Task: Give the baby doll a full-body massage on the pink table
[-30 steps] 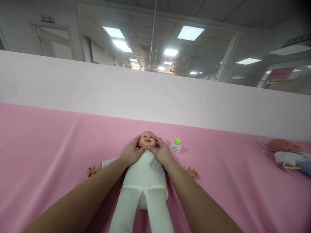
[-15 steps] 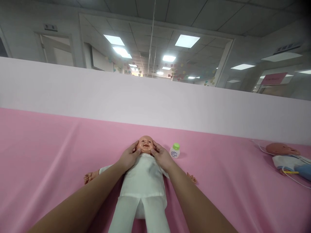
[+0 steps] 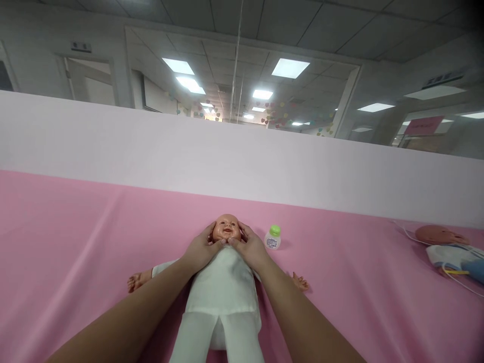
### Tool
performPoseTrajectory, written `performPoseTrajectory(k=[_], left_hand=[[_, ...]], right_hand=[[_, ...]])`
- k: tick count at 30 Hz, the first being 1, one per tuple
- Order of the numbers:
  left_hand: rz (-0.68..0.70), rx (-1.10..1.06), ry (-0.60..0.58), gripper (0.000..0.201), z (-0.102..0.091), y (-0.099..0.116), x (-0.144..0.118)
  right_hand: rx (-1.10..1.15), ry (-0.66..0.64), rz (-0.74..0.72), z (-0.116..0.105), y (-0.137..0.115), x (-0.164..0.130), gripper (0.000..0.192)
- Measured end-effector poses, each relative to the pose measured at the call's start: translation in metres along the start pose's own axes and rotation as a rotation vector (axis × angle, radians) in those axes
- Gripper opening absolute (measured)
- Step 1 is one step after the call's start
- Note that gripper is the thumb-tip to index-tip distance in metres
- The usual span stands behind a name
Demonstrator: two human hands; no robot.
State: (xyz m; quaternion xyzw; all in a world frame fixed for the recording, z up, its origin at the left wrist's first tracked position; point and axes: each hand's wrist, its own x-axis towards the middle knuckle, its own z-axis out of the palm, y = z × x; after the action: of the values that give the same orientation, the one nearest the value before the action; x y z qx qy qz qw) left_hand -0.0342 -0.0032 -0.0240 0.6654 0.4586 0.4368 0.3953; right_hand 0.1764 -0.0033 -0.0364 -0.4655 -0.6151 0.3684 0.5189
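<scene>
A baby doll [image 3: 223,287] in a white top and trousers lies on its back with its arms spread out to the sides. My left hand [image 3: 204,248] cups one side of the doll's head [image 3: 227,226], its thumb below the chin. On the other side, my right hand [image 3: 250,247] does the same, and the two thumb tips nearly meet at the neck. The fingers of both hands are partly hidden beside and behind the head. Just right of my right hand stands a small clear bottle [image 3: 273,239] with a green cap and a printed label.
Pink cloth [image 3: 94,232] covers the surface, with a low white wall [image 3: 242,161] along its back. At the far right lies a second doll [image 3: 446,247] in white and blue, with thin tubing around it. Behind the wall, glass panels show a lit room.
Both thumbs have slid from the doll's cheeks down and inward to below its chin. The fingers stay at the sides of the head. The view has tilted slightly.
</scene>
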Motion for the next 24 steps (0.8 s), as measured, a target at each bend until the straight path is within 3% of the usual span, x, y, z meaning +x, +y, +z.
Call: performPoseTrajectory(k=[8,17,24], left_hand=[[0.033,0.104,0.040,0.087,0.000,0.000,0.000],[-0.006,0.012,0.002,0.089,-0.002,-0.012,0.006],[-0.018,0.038,0.046,0.075,-0.003,-0.011,0.008]], right_hand=[[-0.153,0.071,0.028,0.007,-0.011,-0.005,0.088],[-0.001,-0.014,0.000,0.000,0.007,0.005,0.074],[0.060,-0.108,0.000,-0.012,-0.006,0.000,0.068]])
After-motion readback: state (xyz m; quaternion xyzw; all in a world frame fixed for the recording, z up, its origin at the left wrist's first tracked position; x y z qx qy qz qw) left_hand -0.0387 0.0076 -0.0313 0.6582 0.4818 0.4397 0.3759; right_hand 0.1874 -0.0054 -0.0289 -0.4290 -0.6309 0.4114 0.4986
